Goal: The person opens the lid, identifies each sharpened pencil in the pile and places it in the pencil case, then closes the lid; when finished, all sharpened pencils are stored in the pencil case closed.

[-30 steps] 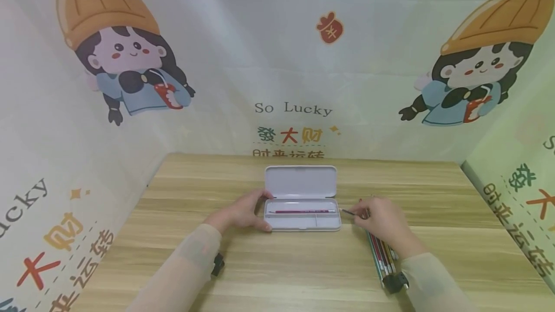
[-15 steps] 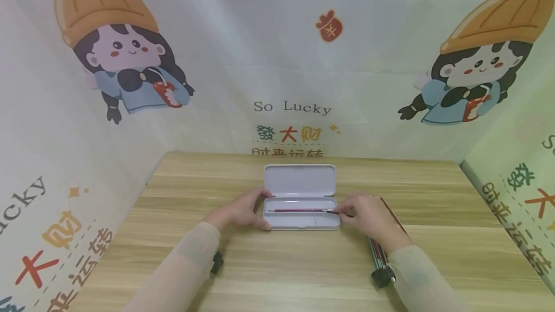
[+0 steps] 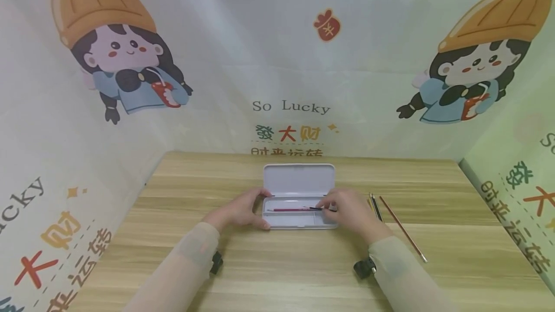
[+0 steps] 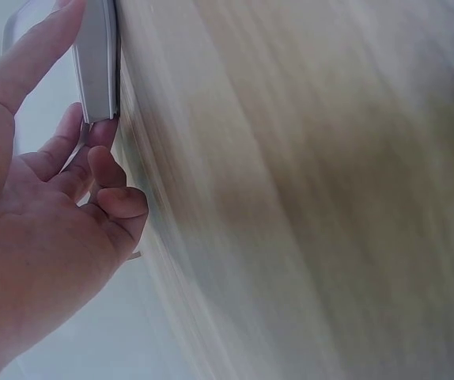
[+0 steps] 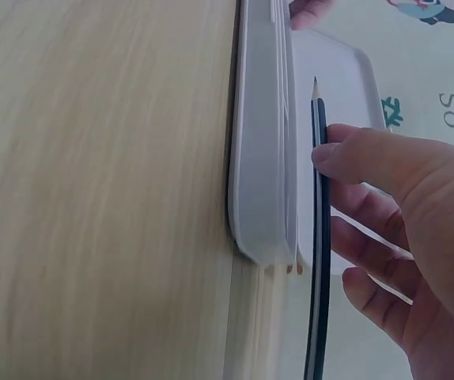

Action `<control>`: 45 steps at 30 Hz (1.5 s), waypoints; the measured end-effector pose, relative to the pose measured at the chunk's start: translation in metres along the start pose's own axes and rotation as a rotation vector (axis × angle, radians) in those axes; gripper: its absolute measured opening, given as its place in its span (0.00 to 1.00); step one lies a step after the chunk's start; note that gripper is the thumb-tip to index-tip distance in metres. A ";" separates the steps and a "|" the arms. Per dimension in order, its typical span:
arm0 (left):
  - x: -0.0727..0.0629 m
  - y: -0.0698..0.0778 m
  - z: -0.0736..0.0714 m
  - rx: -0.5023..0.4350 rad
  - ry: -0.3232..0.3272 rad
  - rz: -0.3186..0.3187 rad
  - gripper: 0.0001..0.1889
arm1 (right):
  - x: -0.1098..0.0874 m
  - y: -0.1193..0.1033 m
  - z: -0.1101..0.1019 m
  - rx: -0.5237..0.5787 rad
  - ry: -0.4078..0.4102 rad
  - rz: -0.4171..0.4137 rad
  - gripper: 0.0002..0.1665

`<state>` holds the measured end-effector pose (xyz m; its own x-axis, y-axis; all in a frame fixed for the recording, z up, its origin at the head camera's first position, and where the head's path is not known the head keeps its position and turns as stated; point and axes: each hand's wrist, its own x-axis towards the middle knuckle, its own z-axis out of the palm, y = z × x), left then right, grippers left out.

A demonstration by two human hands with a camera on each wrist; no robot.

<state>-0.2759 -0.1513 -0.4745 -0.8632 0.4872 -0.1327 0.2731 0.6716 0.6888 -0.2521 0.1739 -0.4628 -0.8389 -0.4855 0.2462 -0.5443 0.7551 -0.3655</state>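
An open white pencil case (image 3: pixel 288 221) stands on the table with its lid (image 3: pixel 299 180) raised at the back. Inside its rear compartment lies a dark red pencil (image 3: pixel 286 210). My left hand (image 3: pixel 240 211) grips the case's left end, thumb at the front corner and fingers at the back. Over the right part of the case, my right hand (image 3: pixel 351 208) pinches a dark pencil (image 5: pixel 320 222) between thumb and fingers. In the right wrist view its sharpened tip points along the case, towards the left hand; its rear part runs past the case's right end.
Several pencils (image 3: pixel 376 207) lie on the table right of the case, partly hidden by the right hand and forearm. A reddish-brown pencil (image 3: pixel 403 229) lies apart from them, slanting. A printed cloth (image 3: pixel 217 61) hangs behind the table (image 3: pixel 295 268).
My right hand has carried the dark pencil leftward from beside the loose pencils to over the case. A reddish-brown pencil now lies apart on the right. My left hand stays on the case.
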 end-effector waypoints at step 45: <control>-0.001 0.000 -0.001 0.000 0.011 0.012 0.43 | 0.062 -0.045 0.023 -0.088 -0.132 -0.117 0.09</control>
<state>-0.2751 -0.1524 -0.4730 -0.8645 0.4889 -0.1169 0.2830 0.6656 0.6905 -0.2798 0.1000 -0.4518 -0.7672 -0.6210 0.1604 -0.6398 0.7233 -0.2599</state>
